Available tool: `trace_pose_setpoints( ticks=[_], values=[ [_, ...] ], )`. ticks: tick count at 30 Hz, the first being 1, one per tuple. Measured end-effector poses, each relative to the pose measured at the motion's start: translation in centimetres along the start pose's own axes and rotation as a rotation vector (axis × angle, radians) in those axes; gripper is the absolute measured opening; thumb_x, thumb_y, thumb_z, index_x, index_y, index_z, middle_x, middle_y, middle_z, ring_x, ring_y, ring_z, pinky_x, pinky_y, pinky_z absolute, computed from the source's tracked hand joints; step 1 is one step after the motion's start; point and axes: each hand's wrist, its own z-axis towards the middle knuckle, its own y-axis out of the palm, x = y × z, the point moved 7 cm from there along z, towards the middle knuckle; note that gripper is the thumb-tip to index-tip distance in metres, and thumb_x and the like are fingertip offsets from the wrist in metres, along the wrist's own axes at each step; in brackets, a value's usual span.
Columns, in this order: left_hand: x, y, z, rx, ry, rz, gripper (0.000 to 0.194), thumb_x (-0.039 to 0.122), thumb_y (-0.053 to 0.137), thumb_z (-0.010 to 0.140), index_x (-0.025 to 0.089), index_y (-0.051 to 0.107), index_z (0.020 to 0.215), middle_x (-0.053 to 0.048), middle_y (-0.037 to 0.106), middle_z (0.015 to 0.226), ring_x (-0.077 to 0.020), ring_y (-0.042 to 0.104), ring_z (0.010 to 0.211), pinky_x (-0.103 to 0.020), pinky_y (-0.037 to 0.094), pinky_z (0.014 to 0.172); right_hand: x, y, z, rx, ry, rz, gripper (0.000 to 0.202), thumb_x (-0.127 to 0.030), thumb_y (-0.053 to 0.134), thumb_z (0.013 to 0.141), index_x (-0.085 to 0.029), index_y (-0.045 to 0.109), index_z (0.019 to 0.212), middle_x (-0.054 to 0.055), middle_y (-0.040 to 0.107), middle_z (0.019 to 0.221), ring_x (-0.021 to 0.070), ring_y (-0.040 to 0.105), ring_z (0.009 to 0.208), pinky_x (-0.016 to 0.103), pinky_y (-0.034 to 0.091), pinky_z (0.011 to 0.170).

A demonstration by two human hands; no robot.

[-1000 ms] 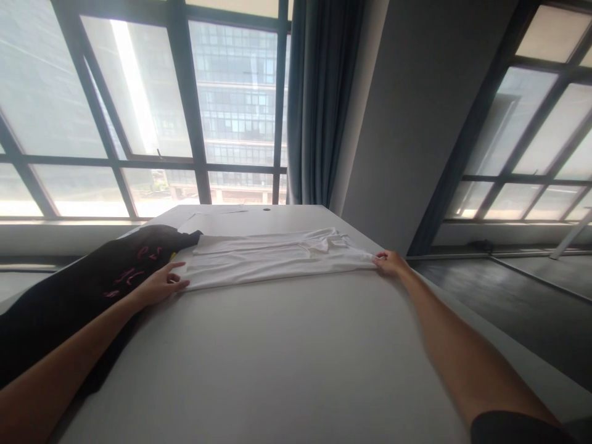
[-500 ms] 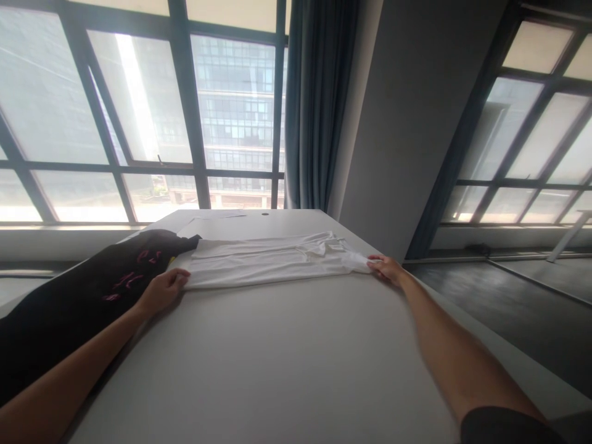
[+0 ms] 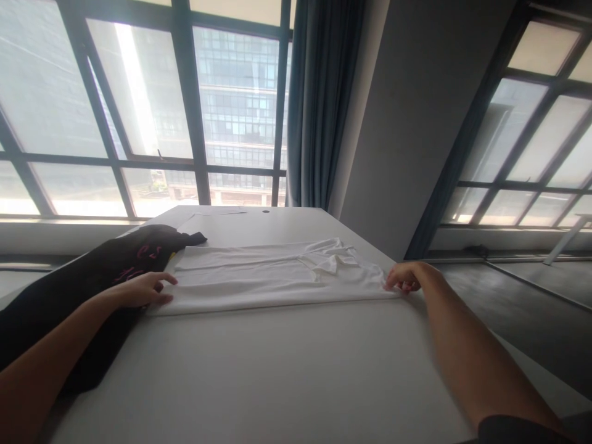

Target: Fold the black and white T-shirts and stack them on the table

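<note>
A white shirt lies folded into a long strip across the white table, its near edge fairly straight. Toward its right part, a bunched, wrinkled fold rests on top. My left hand is at the shirt's left end, thumb and forefinger spread apart by the cloth. At the opposite end, my right hand has its fingers curled and pressed together on the shirt's corner. Beneath and beside my left forearm lies a black garment with pink lettering.
Behind the table are large framed windows, one pane tilted open. A blue-grey curtain hangs beside a grey pillar. The table's right edge drops to a grey floor. A white table leg stands far right.
The white shirt's near edge has come closer to me and the strip looks wider. Both hands moved nearer and farther apart; my left fingers have opened from their pinch.
</note>
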Motion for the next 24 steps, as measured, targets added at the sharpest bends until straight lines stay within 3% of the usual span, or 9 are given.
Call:
trace_pose_setpoints(
  ticks=[1,2,5,8,13,17,21,24],
  values=[
    [-0.1,-0.1,0.0,0.012,-0.028,0.055,0.059,0.056,0.078,0.042,0.017,0.074,0.087,-0.002,0.066,0.063,-0.0247,0.063,0.062,-0.031,0.048,0.064,-0.5,0.7,-0.1,-0.113,0.035,-0.045,0.035,-0.033,0.088,0.045,-0.019,0.07,0.071,0.008,0.065,0.064,0.0232,0.063,0.057,0.034,0.049,0.051],
    [-0.1,-0.2,0.0,0.033,-0.042,0.114,0.062,0.06,0.075,0.047,0.016,0.073,0.091,-0.003,0.067,0.065,-0.0253,0.064,0.065,-0.03,0.047,0.064,-1.7,0.9,-0.1,-0.138,0.002,-0.068,0.04,-0.036,0.088,0.049,-0.018,0.072,0.082,0.01,0.068,0.073,0.0243,0.065,0.064,0.035,0.052,0.057],
    [0.7,0.1,0.1,0.105,-0.008,0.199,0.059,0.062,0.07,0.053,0.016,0.072,0.09,-0.005,0.068,0.07,-0.025,0.063,0.067,-0.03,0.045,0.065,-6.6,1.0,-0.2,0.102,-0.299,-0.085,0.059,-0.032,0.083,0.061,-0.017,0.068,0.116,0.013,0.07,0.109,0.026,0.067,0.093,0.035,0.053,0.081],
    [1.2,1.2,0.2,0.044,0.033,0.188,0.048,0.053,0.071,0.051,0.018,0.072,0.084,-0.005,0.069,0.074,-0.0243,0.063,0.068,-0.03,0.045,0.066,-9.5,3.1,-0.5,0.207,-0.452,-0.199,0.051,-0.029,0.075,0.073,-0.017,0.067,0.122,0.013,0.064,0.127,0.0263,0.061,0.113,0.032,0.045,0.098],
    [0.1,1.7,0.6,-0.113,-0.11,0.247,0.023,0.034,0.069,0.046,0.021,0.066,0.064,-0.001,0.064,0.06,-0.0239,0.059,0.063,-0.029,0.04,0.057,-10.9,4.5,-0.1,0.28,-0.45,-0.307,0.026,-0.031,0.062,0.087,-0.02,0.073,0.106,0.011,0.064,0.125,0.0236,0.06,0.112,0.029,0.043,0.096],
    [1.0,2.3,1.4,-0.201,-0.102,0.092,0.035,0.047,0.075,0.045,0.019,0.057,0.054,0.001,0.055,0.053,-0.0184,0.051,0.058,-0.026,0.036,0.054,-12.1,3.4,1.0,0.326,-0.439,-0.263,0.024,-0.032,0.052,0.093,-0.018,0.072,0.095,0.012,0.069,0.113,0.022,0.063,0.098,0.027,0.044,0.084],
    [2.3,2.1,1.4,-0.218,-0.111,-0.09,0.048,0.053,0.081,0.046,0.017,0.068,0.074,-0.003,0.065,0.068,-0.0205,0.057,0.066,-0.027,0.042,0.059,-13.0,1.4,2.6,0.457,-0.335,-0.023,0.036,-0.042,0.043,0.097,-0.016,0.068,0.096,0.011,0.072,0.095,0.0207,0.063,0.085,0.025,0.043,0.072],
    [3.1,1.2,0.8,-0.214,-0.108,-0.184,0.05,0.05,0.084,0.047,0.018,0.073,0.083,-0.005,0.07,0.081,-0.0253,0.062,0.081,-0.029,0.047,0.068,-13.8,1.0,3.8,0.453,-0.305,0.096,0.038,-0.045,0.047,0.095,-0.014,0.068,0.094,0.011,0.072,0.092,0.0199,0.063,0.081,0.024,0.044,0.071]
  ],
)
